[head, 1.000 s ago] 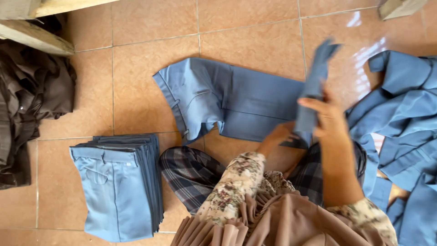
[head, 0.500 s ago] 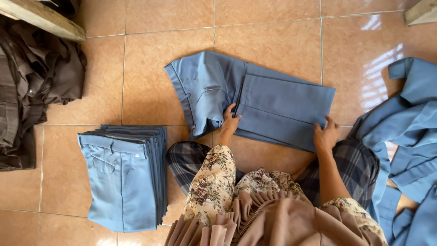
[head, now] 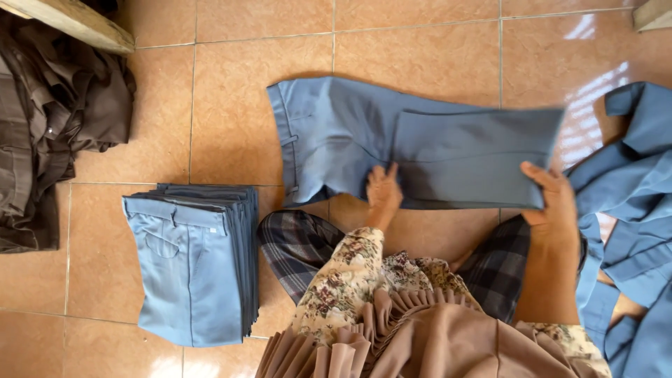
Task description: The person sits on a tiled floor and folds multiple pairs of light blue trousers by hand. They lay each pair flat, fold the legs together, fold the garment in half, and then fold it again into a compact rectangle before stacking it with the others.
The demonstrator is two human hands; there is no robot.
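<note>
A pair of blue-grey trousers [head: 329, 140] lies flat on the tiled floor, waistband to the left, its legs folded back into a doubled panel [head: 476, 154] on the right. My left hand [head: 383, 190] presses flat on the near edge of the trousers at the fold's left end. At the panel's near right corner, my right hand [head: 556, 199] grips the cloth. A neat stack of folded light blue trousers [head: 192, 262] sits on the floor at my left knee.
A loose heap of blue garments [head: 633, 210] lies at the right. Dark brown clothes [head: 56, 119] are piled at the far left under a wooden beam [head: 77, 24]. My checked skirt and floral sleeve fill the bottom centre.
My right hand brought the raised trouser legs down onto the garment and flattened them. Both hands then slid to the near edge, the right one moving outward to the corner.
</note>
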